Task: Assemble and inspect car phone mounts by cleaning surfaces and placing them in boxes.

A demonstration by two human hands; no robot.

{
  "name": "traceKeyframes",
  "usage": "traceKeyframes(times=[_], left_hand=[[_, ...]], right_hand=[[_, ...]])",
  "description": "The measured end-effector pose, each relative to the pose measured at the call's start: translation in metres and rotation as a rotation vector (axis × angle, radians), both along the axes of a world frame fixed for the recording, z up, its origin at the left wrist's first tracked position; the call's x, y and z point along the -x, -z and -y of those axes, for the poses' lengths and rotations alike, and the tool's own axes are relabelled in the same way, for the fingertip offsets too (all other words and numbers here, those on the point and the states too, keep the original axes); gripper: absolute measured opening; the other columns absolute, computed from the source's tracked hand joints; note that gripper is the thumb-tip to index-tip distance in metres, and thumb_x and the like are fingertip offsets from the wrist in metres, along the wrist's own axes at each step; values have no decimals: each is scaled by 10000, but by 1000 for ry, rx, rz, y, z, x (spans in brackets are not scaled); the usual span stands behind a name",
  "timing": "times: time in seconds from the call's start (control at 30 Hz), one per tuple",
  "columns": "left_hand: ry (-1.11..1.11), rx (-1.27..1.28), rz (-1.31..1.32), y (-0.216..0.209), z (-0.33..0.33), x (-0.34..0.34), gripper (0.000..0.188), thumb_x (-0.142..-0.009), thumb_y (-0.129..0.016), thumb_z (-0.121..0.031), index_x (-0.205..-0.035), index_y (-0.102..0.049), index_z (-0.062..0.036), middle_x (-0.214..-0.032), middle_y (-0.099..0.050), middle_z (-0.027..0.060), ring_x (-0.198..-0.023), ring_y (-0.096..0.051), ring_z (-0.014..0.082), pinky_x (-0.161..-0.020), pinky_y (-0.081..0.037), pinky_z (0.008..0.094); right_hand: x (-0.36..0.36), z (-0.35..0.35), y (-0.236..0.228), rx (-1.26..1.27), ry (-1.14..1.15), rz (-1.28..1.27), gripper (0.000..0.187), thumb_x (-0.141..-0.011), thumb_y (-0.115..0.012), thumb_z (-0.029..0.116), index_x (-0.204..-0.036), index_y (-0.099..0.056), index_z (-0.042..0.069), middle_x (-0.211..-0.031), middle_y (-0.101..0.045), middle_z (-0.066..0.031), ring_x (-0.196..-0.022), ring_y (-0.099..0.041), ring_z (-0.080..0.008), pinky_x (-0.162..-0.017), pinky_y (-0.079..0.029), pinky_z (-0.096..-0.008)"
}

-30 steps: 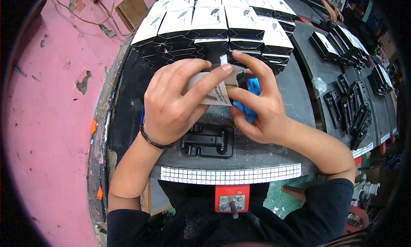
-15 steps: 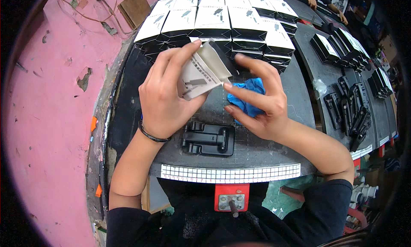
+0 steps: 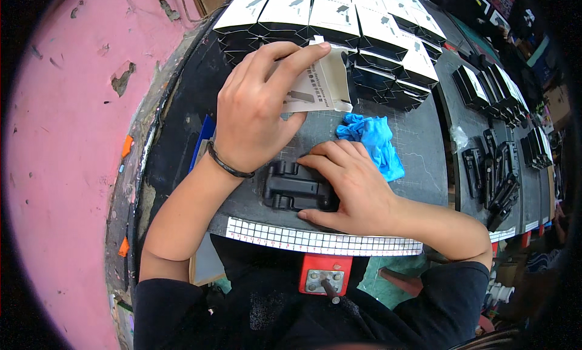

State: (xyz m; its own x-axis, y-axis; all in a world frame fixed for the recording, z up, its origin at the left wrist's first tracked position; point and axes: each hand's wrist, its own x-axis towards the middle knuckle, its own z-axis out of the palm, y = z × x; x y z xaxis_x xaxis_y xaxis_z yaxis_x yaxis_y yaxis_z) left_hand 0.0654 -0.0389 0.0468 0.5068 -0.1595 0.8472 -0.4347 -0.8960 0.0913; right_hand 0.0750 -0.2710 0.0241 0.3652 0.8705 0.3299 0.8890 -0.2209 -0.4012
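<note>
My left hand [image 3: 257, 110] is closed round a small white cardboard box [image 3: 330, 83] with its end flaps open. The open end of the box points right, and a dark picture is printed on its face. Lower down, a black plastic folding phone stand [image 3: 294, 186] lies flat on the dark worktable [image 3: 418, 144]. My right hand [image 3: 357, 189] grips its right end, thumb at the near edge and fingers at the far edge, and hides that end. A crumpled blue cloth or glove [image 3: 379, 144] lies just beyond my right hand.
Stacked white-and-black boxes [image 3: 339, 16] fill the back of the table. On the right-hand table are a pile of black stands [image 3: 500, 174] and more boxes [image 3: 479, 89]. A gridded ruler strip [image 3: 321, 241] runs along the front edge; a pink wall [image 3: 73, 168] stands left.
My right hand has moved from beside the box's open end down onto the phone stand and taken hold of it. The left hand still holds the box, now tilted less.
</note>
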Motion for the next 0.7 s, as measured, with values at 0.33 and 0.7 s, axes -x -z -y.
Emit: traceKeyframes(times=[0.33, 0.7], left_hand=[[22, 25, -1, 0, 1, 1, 848, -672, -903, 1, -1470, -698, -202, -1276, -699, 108, -1049, -731, 347, -878, -627, 426], [103, -24, -75, -3, 18, 12, 931, -649, -893, -19, -1530, -685, -235, -1222, -688, 61, -1109, -692, 303, -940, -554, 444]], right_hand=[[0, 8, -19, -306, -93, -1025, 476, -843, -882, -26, -1281, -699, 18, -1102, -789, -57, -1020, -710, -82, -925, -556, -259], [-25, 32, -41, -760, 10, -1022, 360, -987, -852, 86, -1311, -721, 0, -1221, -818, -89, -1145, -773, -185, -1047, -609, -370]])
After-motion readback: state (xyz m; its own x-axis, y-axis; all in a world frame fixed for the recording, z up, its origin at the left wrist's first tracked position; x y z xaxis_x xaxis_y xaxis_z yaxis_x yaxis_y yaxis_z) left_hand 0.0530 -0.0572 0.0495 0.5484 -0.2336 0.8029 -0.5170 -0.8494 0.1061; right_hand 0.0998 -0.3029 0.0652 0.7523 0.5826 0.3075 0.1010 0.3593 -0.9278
